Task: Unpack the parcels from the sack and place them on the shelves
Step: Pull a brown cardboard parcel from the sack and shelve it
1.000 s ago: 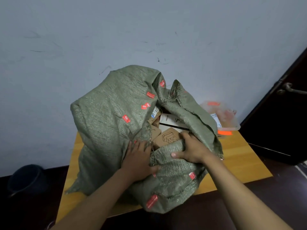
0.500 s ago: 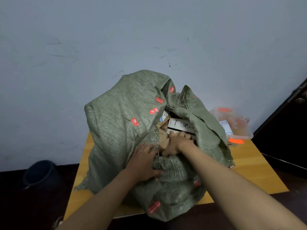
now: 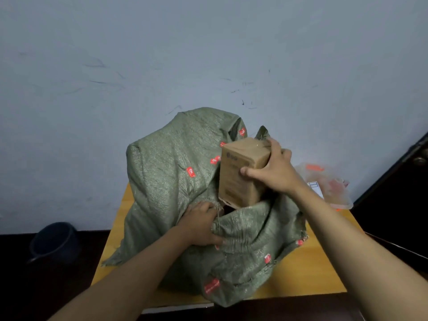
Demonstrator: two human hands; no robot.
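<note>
Head view: one cardboard parcel (image 3: pixel 243 172) is gripped by the right hand (image 3: pixel 276 173) above the sack (image 3: pixel 166 172), whose rim is clutched by the left hand (image 3: pixel 200 224); shelving not yet done.

- One head view only, worn on the person, wide-angle
- It looks forward and down at a table (image 3: pixel 308 272) against a wall (image 3: pixel 162 54), close in
- Both forearms enter from the bottom edge; the sack (image 3: pixel 166 181) fills the centre of the frame
</note>
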